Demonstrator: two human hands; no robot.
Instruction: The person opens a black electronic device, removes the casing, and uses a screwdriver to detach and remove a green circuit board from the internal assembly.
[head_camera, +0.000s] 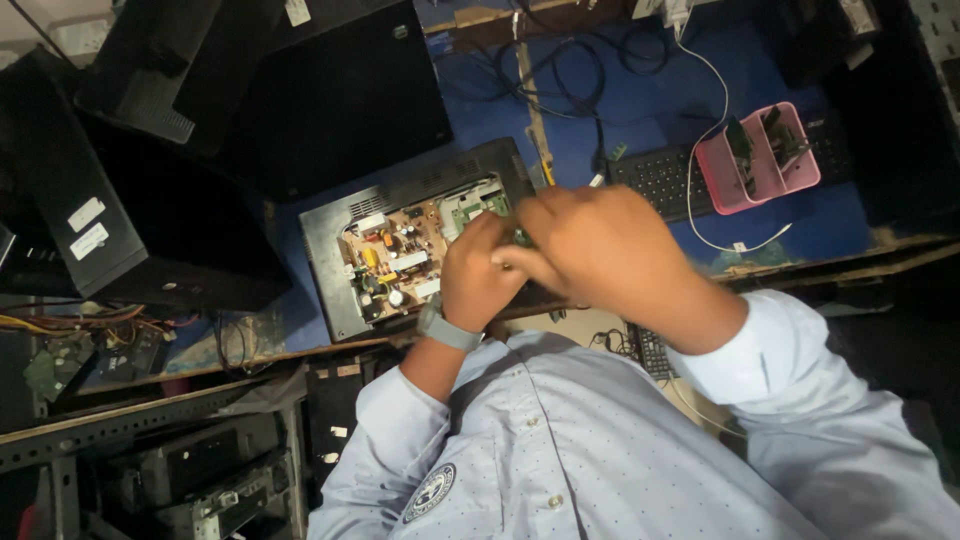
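An opened black monitor case (330, 250) lies on the blue bench top. Inside it are a tan power board (395, 262) with yellow and white parts and a green circuit board (478, 203). My left hand (472, 278), with a grey watch on the wrist, curls its fingers at the green board's right edge. My right hand (605, 250) is pressed against the left one and covers the case's right side. Both hands pinch the board's edge where they meet. What lies under my right palm is hidden.
Black monitors (340, 90) and a black computer case (110, 210) stand at the left and back. A black keyboard (660, 180), a pink tray (765, 160) with tools and a white cable (715, 110) lie to the right. Loose wires and shelves fill the lower left.
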